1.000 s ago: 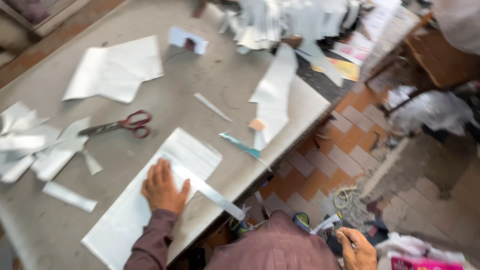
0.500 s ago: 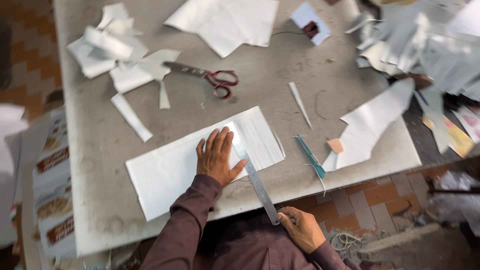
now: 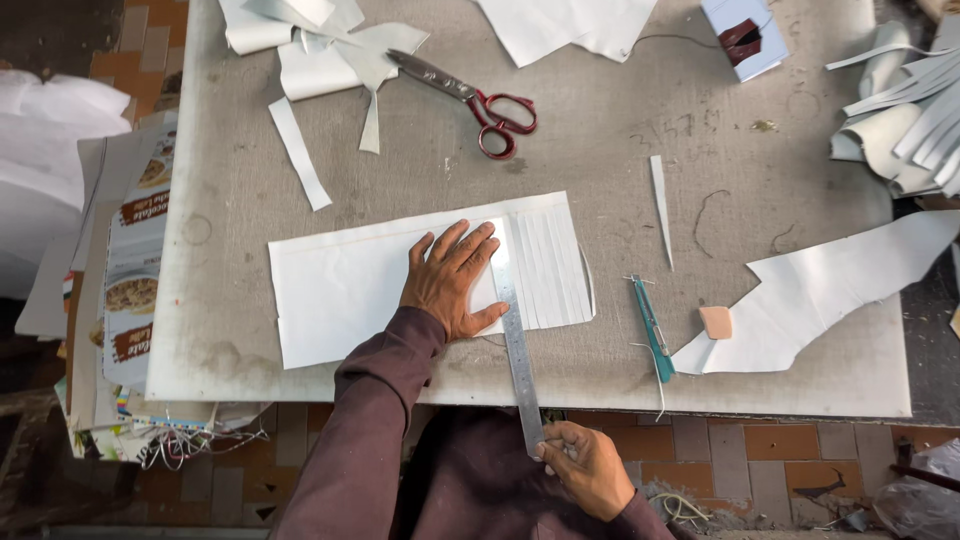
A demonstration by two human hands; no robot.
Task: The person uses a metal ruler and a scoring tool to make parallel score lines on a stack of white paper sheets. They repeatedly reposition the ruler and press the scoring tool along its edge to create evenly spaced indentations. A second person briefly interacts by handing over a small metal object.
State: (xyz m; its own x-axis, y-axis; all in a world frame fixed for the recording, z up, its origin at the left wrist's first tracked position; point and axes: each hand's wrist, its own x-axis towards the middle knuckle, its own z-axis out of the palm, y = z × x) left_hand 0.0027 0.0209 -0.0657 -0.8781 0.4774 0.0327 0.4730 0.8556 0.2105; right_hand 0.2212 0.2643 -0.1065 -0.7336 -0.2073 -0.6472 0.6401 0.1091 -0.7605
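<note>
White sheet material [image 3: 350, 285] is lying flat on the near half of the grey bench [image 3: 600, 180], a wide rectangle with its long side running left to right and its near edge close to the bench's near edge. Its right end is already slit into a row of narrow parallel strips [image 3: 550, 265], all joined at the far edge like a fringe, while the larger left part is uncut and faintly creased. The left hand [image 3: 450, 280] is pressing down on the sheet with fingers spread, apparently pinning it so it cannot slide, its fingertips touching a metal ruler [image 3: 515, 340]. That ruler is lying just at the boundary between the uncut part and the strips, and it is sticking out past the near edge of the bench. The right hand [image 3: 585, 465] is pinching the ruler's near end in a narrow grip, likely steadying or aligning it as a straight guide. A teal-handled knife [image 3: 652, 325] is resting on the bench just right of the strips, near a small tan block [image 3: 716, 322]. Red-handled scissors [image 3: 470, 95] and white offcuts [image 3: 320, 50] are lying at the far side.
</note>
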